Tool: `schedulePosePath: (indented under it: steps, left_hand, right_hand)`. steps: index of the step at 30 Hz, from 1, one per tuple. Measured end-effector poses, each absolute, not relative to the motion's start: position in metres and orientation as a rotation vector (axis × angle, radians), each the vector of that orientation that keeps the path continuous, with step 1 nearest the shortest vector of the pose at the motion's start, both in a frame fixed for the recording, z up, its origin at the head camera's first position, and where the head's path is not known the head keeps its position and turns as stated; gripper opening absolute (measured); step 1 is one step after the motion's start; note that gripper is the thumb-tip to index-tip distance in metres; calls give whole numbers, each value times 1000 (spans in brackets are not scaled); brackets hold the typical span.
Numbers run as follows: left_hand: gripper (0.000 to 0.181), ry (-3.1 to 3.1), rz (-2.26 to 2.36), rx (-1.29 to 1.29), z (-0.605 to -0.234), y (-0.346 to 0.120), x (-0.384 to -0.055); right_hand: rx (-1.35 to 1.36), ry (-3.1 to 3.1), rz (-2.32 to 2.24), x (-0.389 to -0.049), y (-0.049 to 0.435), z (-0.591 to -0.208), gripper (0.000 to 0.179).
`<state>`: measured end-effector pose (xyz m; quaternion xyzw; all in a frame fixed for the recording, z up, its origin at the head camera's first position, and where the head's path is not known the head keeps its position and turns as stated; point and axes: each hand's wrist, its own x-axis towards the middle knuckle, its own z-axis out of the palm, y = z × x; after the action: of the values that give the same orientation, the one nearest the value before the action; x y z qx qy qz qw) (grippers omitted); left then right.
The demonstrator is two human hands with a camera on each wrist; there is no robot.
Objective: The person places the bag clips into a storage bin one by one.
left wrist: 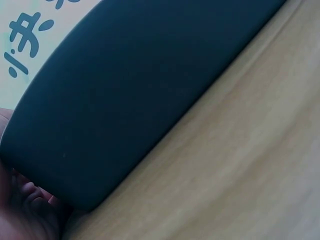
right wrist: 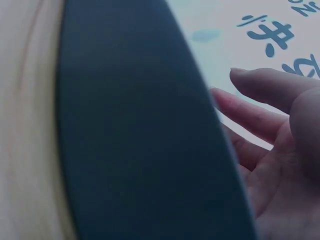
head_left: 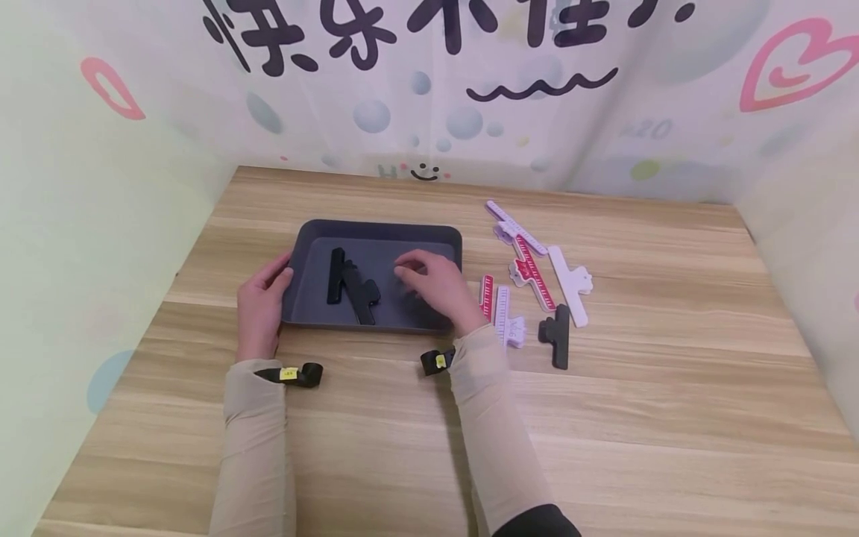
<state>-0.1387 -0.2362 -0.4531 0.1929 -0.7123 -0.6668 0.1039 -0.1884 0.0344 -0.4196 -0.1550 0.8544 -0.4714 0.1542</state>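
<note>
Wide wooden table [head_left: 376, 447] across the lower frame, and the dark tray [head_left: 403, 313] sits left of centre on it. Firm tray control looks like the key here: a steady edge would stop it skidding under a busy hand.

The right hand [head_left: 436, 283] hovers over the tray's right half, thumb and fingers loosely apart, nothing visible in its grasp. The left hand [head_left: 260, 304] has the tray's left side, thumb at the rim and, in the left wrist view, fingers curled by the corner. Nice brace!

To the clips, right of centre: a long white clip [head_left: 567, 287], a red clip [head_left: 535, 276] slanting beside it, an upper lavender clip [head_left: 526, 231] above that, and a lower lavender clip [head_left: 502, 317] near the right sleeve [head_left: 486, 403]. Crowded there; lifting each by its long bar, sleeve high, should avoid dragging neighbours.

A black clip [head_left: 561, 339] lies at the bunch's lower edge. Inside the tray, left of its middle, one black clip [head_left: 336, 277] stands nearly vertical in the frame, a second black clip [head_left: 360, 296] slanting close beside it. Last, a partly hidden red clip [head_left: 486, 294] peeks out by the right wrist.
</note>
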Motion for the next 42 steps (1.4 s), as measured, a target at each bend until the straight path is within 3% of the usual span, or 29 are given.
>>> schedulePosePath:
  steps: [19, 34, 42]
  left_hand:
    - [33, -2118, -1934, 543, -451, -236, -138]
    - [34, -2145, -1922, 562, -452, -237, -138]
    - [34, -2148, -1915, 548, -452, -237, -137]
  right_hand:
    - [-215, 2425, -1758, -194, 77, -409, 29]
    - [335, 2231, -2243, -201, 93, -426, 24]
    - [507, 1995, -2441, -201, 93, -429, 32]
